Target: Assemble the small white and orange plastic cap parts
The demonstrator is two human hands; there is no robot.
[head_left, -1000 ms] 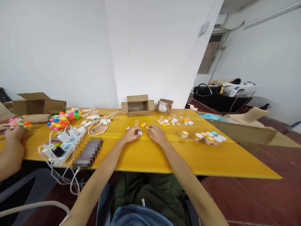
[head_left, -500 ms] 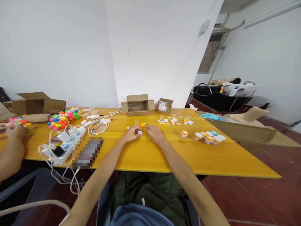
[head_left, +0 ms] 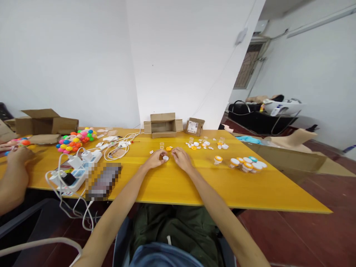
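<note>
Between thumb and fingers, my left hand (head_left: 155, 160) grips a small white round disc (head_left: 165, 158) just above the table. My right hand (head_left: 181, 159) is close by on the right, its fingers curled together; whatever they may hold is too small to make out. Beyond the hands lies an orange-yellow ring-like lid (head_left: 168, 149). A clear little cup (head_left: 161, 145) stands behind my left hand, and a small white piece (head_left: 151, 152) lies left of it. Farther right are scattered white parts (head_left: 205, 145) and clear cups (head_left: 191, 140).
At right stand a lidded jar (head_left: 218, 159) and a cluster of several lidded jars (head_left: 247, 165). Two cardboard boxes (head_left: 163, 128) sit at the back. Leftward are a phone (head_left: 105, 181), a power strip (head_left: 80, 174), cables, colourful balls (head_left: 75, 142) and another person's hand (head_left: 20, 155).
My hands stay almost in place, with the white disc still in the left one. The fingers of my right hand have shifted slightly. The other person's hand at the left has moved a little.
</note>
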